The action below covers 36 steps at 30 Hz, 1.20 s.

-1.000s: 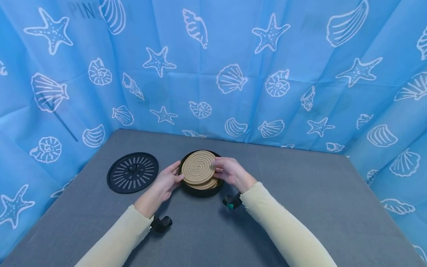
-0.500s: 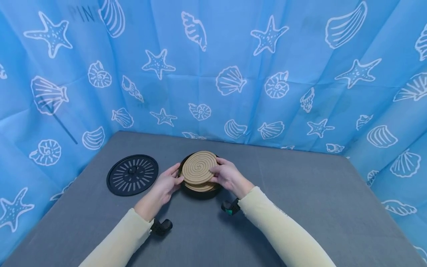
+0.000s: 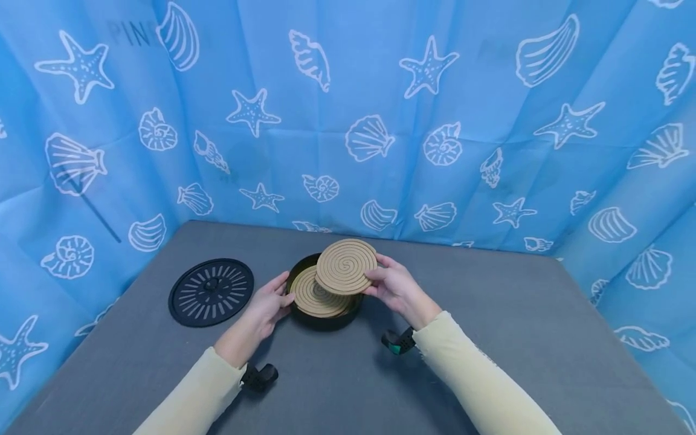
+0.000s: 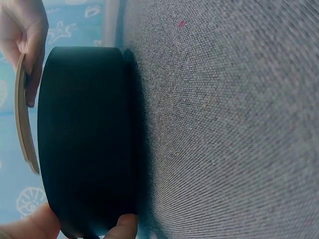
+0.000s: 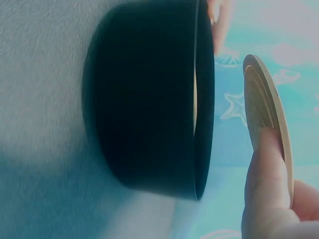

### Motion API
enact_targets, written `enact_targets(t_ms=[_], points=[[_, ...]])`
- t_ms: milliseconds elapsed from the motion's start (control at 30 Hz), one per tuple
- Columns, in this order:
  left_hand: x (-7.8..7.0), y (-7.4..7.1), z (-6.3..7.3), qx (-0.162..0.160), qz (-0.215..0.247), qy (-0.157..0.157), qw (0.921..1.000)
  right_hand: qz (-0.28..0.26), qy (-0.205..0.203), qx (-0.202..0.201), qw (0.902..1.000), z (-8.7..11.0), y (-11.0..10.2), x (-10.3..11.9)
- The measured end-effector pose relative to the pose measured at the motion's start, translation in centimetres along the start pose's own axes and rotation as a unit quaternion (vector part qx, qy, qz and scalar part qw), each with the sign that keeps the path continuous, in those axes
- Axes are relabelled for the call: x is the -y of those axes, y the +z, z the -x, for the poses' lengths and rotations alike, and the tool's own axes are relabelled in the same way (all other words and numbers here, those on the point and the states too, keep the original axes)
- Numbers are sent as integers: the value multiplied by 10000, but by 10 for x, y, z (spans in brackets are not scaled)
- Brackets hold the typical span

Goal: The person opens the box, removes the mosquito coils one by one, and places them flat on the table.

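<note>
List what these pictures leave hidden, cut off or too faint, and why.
Head view: floor of the round black container, covered by the lower tan spiral coil.
Left wrist view: container's interior, hidden by its wall.
Right wrist view: rest of the right hand, cut off by frame edges.
Head view: full wording of the grey lettering, too faded.

Bright, even head view; hazy, soft wrist views.

Grey table (image 3: 505, 338): black slotted lid (image 3: 211, 294) lies near left edge, toward far-left corner; black round tin (image 3: 324, 322) near far edge.
</note>
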<state>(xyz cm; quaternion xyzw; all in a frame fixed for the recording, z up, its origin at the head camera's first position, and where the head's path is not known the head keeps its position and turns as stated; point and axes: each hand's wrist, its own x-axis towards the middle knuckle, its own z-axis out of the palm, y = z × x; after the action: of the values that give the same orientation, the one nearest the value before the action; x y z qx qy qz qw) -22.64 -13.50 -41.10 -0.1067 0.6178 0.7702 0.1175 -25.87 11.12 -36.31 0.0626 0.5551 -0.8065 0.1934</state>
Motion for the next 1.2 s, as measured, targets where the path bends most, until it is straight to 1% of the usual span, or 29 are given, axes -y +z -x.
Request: enact_targets(t_ms=[233, 400, 567, 733, 967, 1200], points=[[-1, -3, -3, -8, 152, -41, 9999, -117, -110, 118, 9998, 4, -13, 9], [0, -2, -4, -25, 115, -108, 9999, -184, -116, 35, 9998, 8, -22, 12], [2, -2, -3, -7, 100, -103, 9999, -278, -88, -30, 9996, 10, -29, 13], [2, -1, -2, -10, 115, -109, 9999, -383, -148, -46, 9991, 11, -36, 18], [1, -1, 0, -11, 109, -127, 9999, -518, -151, -271, 9982, 12, -47, 25], [-1, 0, 2, 14, 67, -127, 9999, -602, -140, -701, 9956, 6, -59, 33]])
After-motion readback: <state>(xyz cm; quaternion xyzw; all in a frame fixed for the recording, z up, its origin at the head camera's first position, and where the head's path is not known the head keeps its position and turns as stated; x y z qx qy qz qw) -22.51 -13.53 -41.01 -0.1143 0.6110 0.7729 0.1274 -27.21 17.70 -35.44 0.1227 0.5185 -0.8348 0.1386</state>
